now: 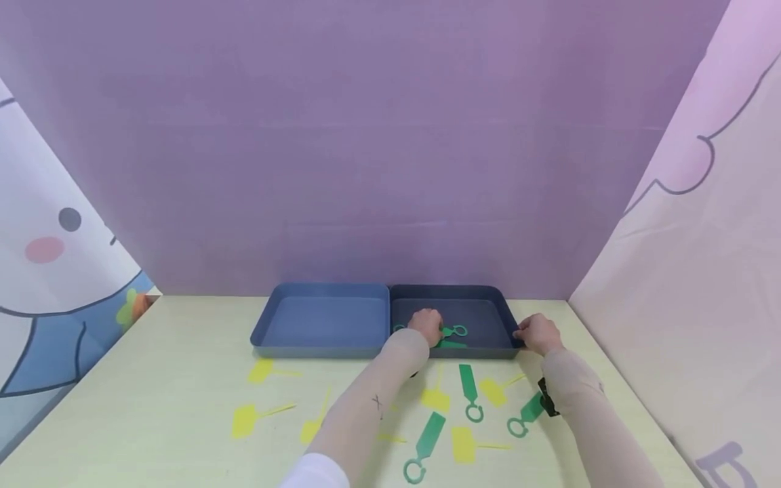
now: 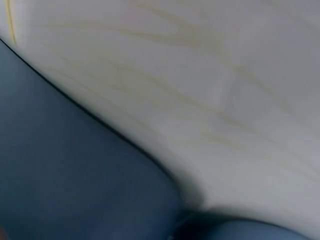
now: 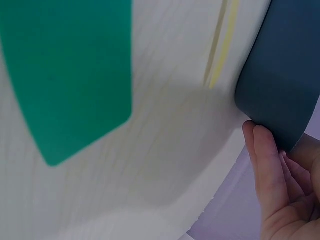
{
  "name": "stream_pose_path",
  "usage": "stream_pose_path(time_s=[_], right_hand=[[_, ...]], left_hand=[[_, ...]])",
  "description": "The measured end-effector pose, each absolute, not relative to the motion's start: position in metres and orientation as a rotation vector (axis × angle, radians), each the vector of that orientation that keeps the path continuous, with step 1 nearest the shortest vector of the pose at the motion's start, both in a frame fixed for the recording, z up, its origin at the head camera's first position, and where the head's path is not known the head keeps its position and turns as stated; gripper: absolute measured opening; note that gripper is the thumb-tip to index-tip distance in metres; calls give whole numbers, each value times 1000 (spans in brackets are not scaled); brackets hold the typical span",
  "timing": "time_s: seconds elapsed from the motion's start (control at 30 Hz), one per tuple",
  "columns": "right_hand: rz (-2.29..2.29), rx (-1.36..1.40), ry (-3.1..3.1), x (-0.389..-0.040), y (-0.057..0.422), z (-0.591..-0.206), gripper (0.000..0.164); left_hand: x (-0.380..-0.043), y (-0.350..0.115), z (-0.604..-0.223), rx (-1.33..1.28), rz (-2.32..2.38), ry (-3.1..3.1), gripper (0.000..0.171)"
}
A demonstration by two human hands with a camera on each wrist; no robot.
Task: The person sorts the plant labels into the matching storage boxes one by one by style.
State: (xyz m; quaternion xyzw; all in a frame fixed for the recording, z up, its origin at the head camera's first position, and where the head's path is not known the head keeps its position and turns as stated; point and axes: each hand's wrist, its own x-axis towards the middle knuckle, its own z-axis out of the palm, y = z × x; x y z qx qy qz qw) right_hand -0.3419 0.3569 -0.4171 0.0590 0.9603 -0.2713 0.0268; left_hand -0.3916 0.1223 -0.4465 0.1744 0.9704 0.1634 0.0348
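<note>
We judge green tags point(image 1: 430, 437) light, flexible, best taken by ring ends; right hand point(image 1: 539, 333) pinches dark tray point(image 1: 466, 312) at near right, left hand's point(image 1: 428, 326) grip indiscernible.

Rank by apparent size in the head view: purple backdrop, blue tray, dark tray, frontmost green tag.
1. Purple backdrop
2. Blue tray and dark tray: they look alike, so unranked
3. Frontmost green tag

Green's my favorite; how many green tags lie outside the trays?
3: one green tag just before the dark tray, another lower in view, a third by the right forearm. Left arm may hide more.
</note>
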Motion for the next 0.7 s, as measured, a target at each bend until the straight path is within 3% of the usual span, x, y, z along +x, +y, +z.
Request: stream_pose_path(time_s=[0.7], right_hand=[[-868,210,2953,-342,357,-418,28]], left_hand=[[-387,120,-446,521,554,2950,23]])
